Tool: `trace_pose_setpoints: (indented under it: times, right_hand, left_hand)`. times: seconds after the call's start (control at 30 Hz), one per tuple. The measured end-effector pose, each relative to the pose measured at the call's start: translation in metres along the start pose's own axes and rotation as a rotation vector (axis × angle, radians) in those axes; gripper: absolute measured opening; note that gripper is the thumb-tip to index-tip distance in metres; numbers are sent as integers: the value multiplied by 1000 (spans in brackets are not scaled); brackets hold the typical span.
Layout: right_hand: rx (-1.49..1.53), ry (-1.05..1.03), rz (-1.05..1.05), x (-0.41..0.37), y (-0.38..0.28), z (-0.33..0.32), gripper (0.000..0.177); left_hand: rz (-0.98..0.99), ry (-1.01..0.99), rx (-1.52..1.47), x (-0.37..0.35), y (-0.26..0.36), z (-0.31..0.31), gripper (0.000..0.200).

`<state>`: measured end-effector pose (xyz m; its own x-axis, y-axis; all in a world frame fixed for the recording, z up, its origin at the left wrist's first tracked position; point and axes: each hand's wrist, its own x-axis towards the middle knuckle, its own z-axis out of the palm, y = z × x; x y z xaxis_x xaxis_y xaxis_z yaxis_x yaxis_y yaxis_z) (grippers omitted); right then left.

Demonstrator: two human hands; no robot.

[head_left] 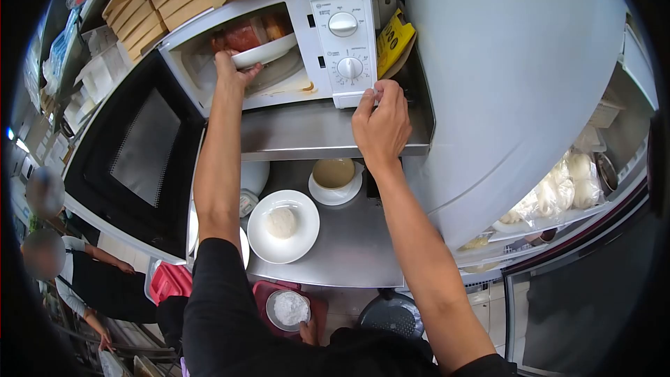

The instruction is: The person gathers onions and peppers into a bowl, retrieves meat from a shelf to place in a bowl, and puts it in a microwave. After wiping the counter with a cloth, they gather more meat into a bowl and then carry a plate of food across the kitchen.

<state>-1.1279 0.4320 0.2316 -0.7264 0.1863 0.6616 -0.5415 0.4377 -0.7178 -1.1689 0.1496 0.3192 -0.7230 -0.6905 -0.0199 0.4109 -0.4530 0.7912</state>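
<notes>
Inside the open white microwave [322, 98], my left hand [236, 70] grips the rim of a white dish [265, 52]. Behind and above the dish shows a reddish-brown packaged item [246, 32]; whether it rests in the dish is unclear. The glass turntable [279, 70] lies below. My right hand [382, 122] is by the lower right corner of the control panel, fingers curled together, with the fingertips near its edge; anything between them is too small to make out. The microwave door [143, 153] hangs open at the left.
On the steel shelf below, a white plate [307, 237] holds a round pale dough piece [281, 223], near a beige cup [333, 173]. An open fridge with bagged pale buns [558, 192] is at right. Another person's hand [308, 331] touches a bowl of white powder [289, 308]. People stand lower left.
</notes>
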Motion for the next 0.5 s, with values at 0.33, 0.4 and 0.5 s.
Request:
trace_pose_setpoints:
  times: [0.33, 0.4, 0.5]
  right_hand:
    - [-3, 16, -32, 0, 3, 2, 19]
    - [0, 18, -37, -1, 3, 2, 19]
    - [0, 18, -32, -1, 2, 3, 20]
  left_hand:
    - [-81, 25, -14, -8, 3, -10, 13]
    - [-108, -2, -36, -7, 5, -9, 14]
    - [-143, 13, -66, -15, 9, -4, 13]
